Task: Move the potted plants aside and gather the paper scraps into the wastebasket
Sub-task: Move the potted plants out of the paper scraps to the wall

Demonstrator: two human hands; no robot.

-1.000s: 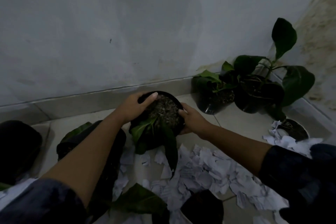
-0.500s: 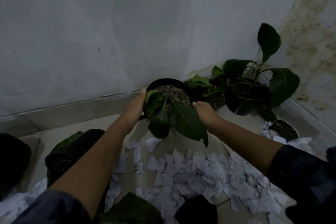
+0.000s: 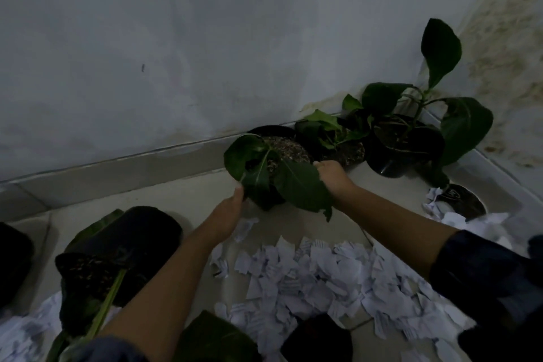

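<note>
Head view: a black potted plant [image 3: 274,166] is seen by the wall base, just beside two other potted plants [image 3: 382,138] in the corner. It is held on both sides: left hand [image 3: 227,214] against its lower side, right hand [image 3: 330,175] at the rim; finger curl cannot be told, leaves cover it. Paper scraps [image 3: 308,279] are spread on the floor [image 3: 164,200] nearer the person.

Both hands hold a round black plastic pot of broad green leaves [image 3: 276,167] near the grey wall's base: left hand [image 3: 227,211] at its lower left side, right hand [image 3: 330,173] on its right rim. 2 similar potted plants [image 3: 405,141] stand just beside it in the corner. Torn white paper scraps [image 3: 308,276] litter the tiled floor [image 3: 176,194].
</note>
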